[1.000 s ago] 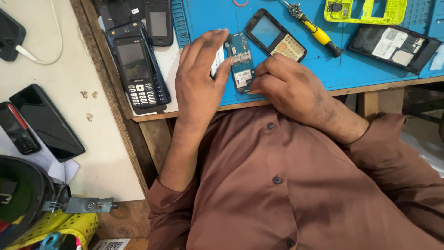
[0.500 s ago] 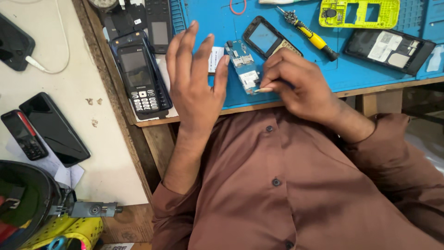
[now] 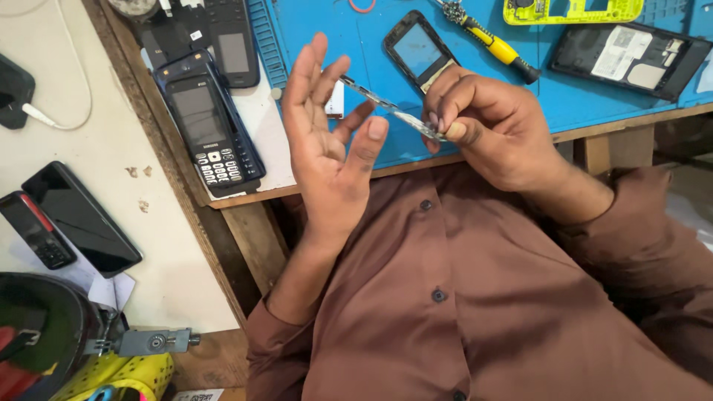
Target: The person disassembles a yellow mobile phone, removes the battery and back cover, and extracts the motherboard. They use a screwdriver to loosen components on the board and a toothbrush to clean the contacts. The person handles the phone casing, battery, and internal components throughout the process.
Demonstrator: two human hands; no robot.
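A thin phone circuit board [image 3: 386, 106] is lifted edge-on above the blue work mat [image 3: 475, 89]. My right hand [image 3: 490, 126] pinches its near end between thumb and fingers. My left hand [image 3: 327, 148] is raised palm-up, fingers spread, with its fingertips touching the board's far end. A black phone front frame with a screen [image 3: 416, 48] lies on the mat just behind my right hand.
A yellow-handled screwdriver [image 3: 494, 46], a yellow-green phone housing [image 3: 572, 10] and an open black phone back [image 3: 624, 59] lie on the mat. Dark keypad phones [image 3: 208, 130] sit at the left bench edge. More phones [image 3: 74, 219] rest on the lower white surface at left.
Both hands rose off the mat, lifting the circuit board from flat to edge-on. My left hand turned from palm-down to palm-up with fingers spread.
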